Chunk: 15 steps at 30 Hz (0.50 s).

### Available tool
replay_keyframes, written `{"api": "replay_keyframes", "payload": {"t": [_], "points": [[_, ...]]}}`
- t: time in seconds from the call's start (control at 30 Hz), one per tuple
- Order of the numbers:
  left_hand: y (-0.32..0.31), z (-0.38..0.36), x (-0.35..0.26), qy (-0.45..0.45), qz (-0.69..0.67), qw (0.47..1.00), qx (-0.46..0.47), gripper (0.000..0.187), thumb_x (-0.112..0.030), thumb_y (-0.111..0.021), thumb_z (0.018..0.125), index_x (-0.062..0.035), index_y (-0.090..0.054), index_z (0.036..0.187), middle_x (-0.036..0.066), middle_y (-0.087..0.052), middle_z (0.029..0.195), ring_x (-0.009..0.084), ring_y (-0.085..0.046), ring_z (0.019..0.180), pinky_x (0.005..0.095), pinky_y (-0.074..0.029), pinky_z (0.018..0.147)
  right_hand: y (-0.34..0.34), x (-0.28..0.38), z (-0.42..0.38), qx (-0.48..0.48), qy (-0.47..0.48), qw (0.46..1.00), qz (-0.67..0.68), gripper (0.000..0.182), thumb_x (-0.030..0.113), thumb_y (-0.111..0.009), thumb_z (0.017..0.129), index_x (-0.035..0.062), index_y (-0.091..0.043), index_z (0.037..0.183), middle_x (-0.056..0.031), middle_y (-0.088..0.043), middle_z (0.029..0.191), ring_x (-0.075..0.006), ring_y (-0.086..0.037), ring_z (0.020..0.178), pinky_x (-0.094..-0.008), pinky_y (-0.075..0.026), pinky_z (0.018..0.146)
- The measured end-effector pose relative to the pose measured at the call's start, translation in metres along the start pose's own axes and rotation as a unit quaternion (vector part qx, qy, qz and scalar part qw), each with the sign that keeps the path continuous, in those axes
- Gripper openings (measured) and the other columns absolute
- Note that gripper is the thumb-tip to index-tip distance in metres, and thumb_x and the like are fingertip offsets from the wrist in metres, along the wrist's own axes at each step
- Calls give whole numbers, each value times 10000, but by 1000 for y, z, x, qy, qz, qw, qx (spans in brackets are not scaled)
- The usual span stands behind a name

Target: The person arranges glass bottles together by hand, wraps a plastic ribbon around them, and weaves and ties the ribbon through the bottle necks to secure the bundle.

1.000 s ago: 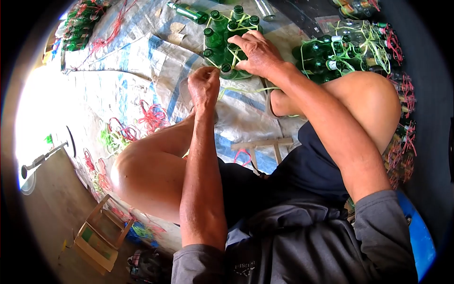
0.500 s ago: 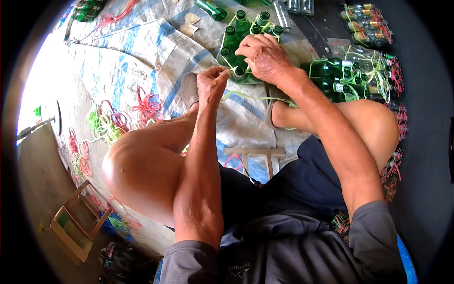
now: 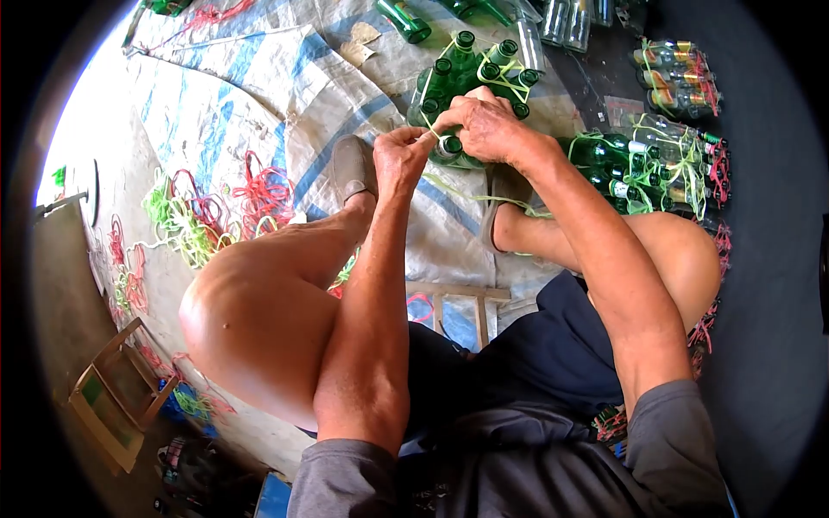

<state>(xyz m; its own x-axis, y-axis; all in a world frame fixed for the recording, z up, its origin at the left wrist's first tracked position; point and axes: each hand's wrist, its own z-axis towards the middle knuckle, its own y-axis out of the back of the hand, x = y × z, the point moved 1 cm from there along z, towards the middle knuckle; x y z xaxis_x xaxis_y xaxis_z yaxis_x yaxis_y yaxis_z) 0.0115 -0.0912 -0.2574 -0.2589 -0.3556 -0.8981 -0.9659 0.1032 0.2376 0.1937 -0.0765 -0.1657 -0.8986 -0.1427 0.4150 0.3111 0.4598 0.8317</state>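
A cluster of green glass bottles stands upright between my feet, with pale yellow-green string running around and across the necks. My left hand is closed in a pinch at the cluster's near left edge, on the string beside a bottle neck. My right hand reaches over the near right bottles, covering some of them. Its thumb and forefinger come together on the string close to my left fingertips. A loose tail of string trails across my right foot.
Tied bundles of bottles lie to the right, with clear bottles beyond. Loose green bottles rest at the far side. Tangled red and green string lies left on the striped sheet. A wooden frame sits lower left.
My right hand has moved from over the bottle tops to beside my left fingertips, where both hands now meet at the string. The whole view has shifted slightly.
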Motion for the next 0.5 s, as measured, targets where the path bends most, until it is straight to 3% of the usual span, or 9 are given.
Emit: {"api": "replay_keyframes", "payload": {"t": [0.1, 0.2, 0.5], "points": [[1, 1, -2, 18, 21, 1000, 2, 351, -318, -864, 808, -3, -828, 959, 104, -766, 765, 147, -697, 707, 325, -551, 687, 2, 2, 1, 13, -7, 1000, 1, 400, 75, -617, 871, 314, -785, 1144, 5, -688, 1127, -287, -531, 1266, -462, -415, 1100], [-1, -4, -10, 13, 11, 1000, -5, 349, -273, -879, 858, 55, -802, 944, -13, -679, 735, 68, -562, 671, 256, -445, 595, 8, 4, 3, 51, -15, 999, 8, 496, 22, -586, 859, 333, -803, 1178, -10, -712, 1240, -304, -532, 1277, -491, -391, 1074], [-3, -7, -28, -24, 46, 999, -3, 388, -315, -880, 861, 56, -794, 934, 9, -660, 690, 73, -546, 637, 274, -444, 573, 22, 12, -2, 11, 83, 977, -194, 308, 90, -663, 897, 261, -762, 1133, -46, -660, 1139, -292, -581, 1174, -520, -439, 1003]]}}
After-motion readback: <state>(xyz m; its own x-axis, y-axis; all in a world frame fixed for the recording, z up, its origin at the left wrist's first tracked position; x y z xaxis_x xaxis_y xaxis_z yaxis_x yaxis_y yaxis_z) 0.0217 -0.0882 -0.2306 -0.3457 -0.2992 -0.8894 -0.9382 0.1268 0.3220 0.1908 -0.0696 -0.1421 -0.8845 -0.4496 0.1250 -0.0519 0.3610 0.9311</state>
